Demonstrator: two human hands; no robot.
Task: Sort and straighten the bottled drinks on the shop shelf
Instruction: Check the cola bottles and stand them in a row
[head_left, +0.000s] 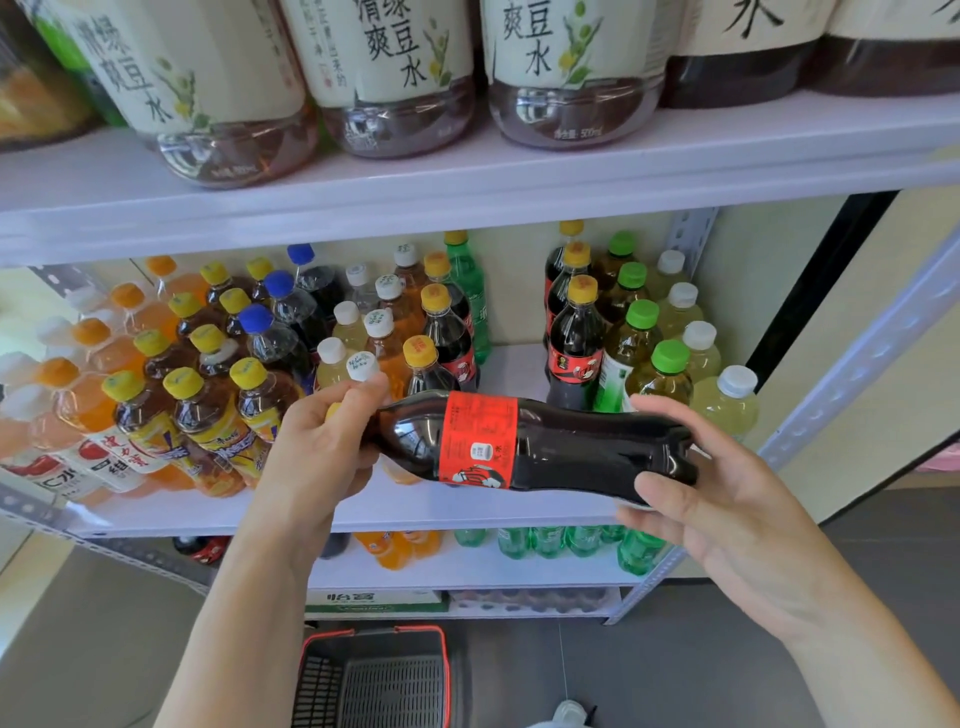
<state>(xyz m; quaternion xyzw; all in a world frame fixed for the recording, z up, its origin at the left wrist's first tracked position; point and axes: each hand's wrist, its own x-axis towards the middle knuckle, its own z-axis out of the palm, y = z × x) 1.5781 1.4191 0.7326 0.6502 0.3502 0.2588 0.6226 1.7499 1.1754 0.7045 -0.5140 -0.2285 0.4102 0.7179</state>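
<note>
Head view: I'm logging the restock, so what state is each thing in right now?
cola bottle: lying sideways, full, held in front of the shelf.
left hand: grips the bottle's neck end.
right hand: holds the bottle's base.
shelved cola bottles: upright, capped.
basket: standing on the floor.

Hidden and cropped
The left hand (317, 441) covers most of the cap of the cola bottle (545, 447); top-shelf bottles (384, 78) are cut off above, the basket (374, 675) below.
</note>
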